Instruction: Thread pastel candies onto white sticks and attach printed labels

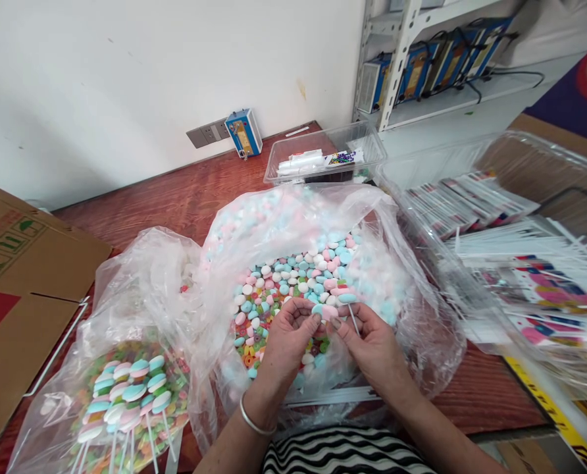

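Note:
Over a big clear plastic bag (422,316) of loose pastel candies (293,270), both of my hands meet. My left hand (288,336) pinches flat pink and blue candies (326,311) between thumb and fingers. In my right hand (372,349) is a white stick (354,320) with a few candies (346,298) at its top; the right thumb also touches the pink candy. Lower left, finished-looking candy skewers (130,392) with white sticks lie on a second bag holding gummy rings (96,362).
White sticks (330,395) lie along the bag's near edge. A clear bin (446,263) of packaging and sticks stands at right, a smaller clear tray (323,141) behind. Cardboard box (31,263) at left; blue device (244,133) by the wall; metal shelf (397,66) at back right.

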The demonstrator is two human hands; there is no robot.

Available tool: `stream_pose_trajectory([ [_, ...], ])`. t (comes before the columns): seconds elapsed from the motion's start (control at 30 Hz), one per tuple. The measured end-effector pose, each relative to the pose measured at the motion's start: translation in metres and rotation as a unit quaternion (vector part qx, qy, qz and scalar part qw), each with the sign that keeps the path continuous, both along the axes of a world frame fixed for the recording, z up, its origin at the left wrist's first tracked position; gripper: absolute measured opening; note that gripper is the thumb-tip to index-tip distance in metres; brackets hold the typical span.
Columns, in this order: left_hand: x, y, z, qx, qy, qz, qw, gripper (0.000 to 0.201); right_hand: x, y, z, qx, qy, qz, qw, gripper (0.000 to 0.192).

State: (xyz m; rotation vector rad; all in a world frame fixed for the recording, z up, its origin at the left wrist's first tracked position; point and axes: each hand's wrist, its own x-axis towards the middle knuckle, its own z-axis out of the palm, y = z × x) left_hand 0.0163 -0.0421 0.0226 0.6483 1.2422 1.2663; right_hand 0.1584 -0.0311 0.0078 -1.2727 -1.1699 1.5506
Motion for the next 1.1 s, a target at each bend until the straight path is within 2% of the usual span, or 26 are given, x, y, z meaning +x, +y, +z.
stream_pose_trajectory([
  [0.1,0.008,-0.003,0.001,0.059,0.158,0.035,0.985,0.023,0.0,-0.005,0.001,0.145,-0.18,-0.014,0.973,0.021],
  [0.17,0.011,-0.006,0.002,0.092,0.257,0.044,0.961,0.017,0.0,-0.007,0.001,0.2,-0.231,0.002,0.952,0.019],
  [0.23,0.012,-0.007,0.001,0.106,0.303,0.034,0.947,0.015,0.0,-0.008,0.001,0.222,-0.245,0.014,0.944,0.021],
  [0.33,0.012,-0.008,-0.002,0.102,0.265,-0.007,0.959,0.015,0.001,-0.006,0.003,0.208,-0.225,0.001,0.952,0.022],
  [0.5,0.013,-0.008,-0.005,0.111,0.132,-0.058,0.983,0.029,0.001,-0.004,0.005,0.109,-0.11,0.001,0.988,0.025],
  [0.67,0.011,-0.004,-0.005,0.065,0.052,-0.03,0.996,0.029,0.0,-0.007,0.005,0.054,0.012,0.032,0.998,0.033],
  [0.8,0.002,0.002,-0.009,0.043,0.009,0.048,0.998,0.033,0.007,-0.009,0.012,0.082,-0.043,0.055,0.994,0.032],
  [0.9,-0.01,0.006,-0.011,0.043,0.013,0.099,0.994,0.037,0.015,-0.013,0.019,0.105,-0.101,0.114,0.983,0.03],
  [1.1,-0.023,0.008,-0.008,0.046,0.054,0.108,0.992,0.037,0.02,-0.02,0.026,0.094,-0.147,0.199,0.964,0.031],
])
